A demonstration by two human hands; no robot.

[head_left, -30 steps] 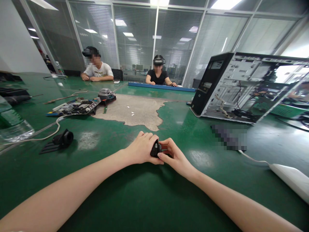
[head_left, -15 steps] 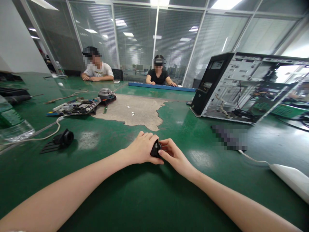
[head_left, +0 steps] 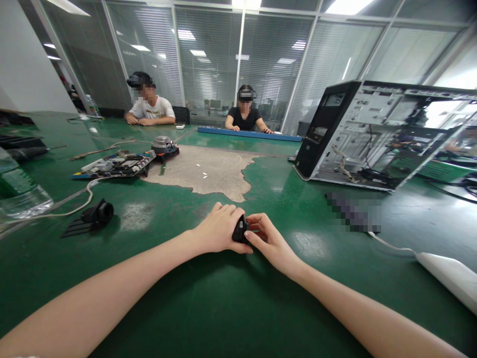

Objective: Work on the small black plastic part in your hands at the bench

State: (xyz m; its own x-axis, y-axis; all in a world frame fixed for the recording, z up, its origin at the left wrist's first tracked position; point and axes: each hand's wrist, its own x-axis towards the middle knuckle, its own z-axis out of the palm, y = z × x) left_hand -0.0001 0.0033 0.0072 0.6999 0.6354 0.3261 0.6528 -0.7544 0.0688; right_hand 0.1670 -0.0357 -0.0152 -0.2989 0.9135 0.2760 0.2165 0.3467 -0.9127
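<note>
My left hand point(head_left: 219, 228) is wrapped around a small black device point(head_left: 238, 229), covering its left side and top. What kind of device it is, I cannot tell. From the other side, my right hand point(head_left: 266, 241) pinches the device's right end between thumb and fingers. Both hands are low over the green table point(head_left: 231, 303), near the middle of the head view. To the left lies a separate black part with a round ring point(head_left: 106, 212) and flat slats.
At right stands an open computer case point(head_left: 328, 134), with a blurred-out dark item point(head_left: 348, 211) and a white corded block point(head_left: 449, 276) before it. Left are a circuit board point(head_left: 115, 165), a cooling fan point(head_left: 164, 145) and a water bottle point(head_left: 22, 191). Two people sit across the table.
</note>
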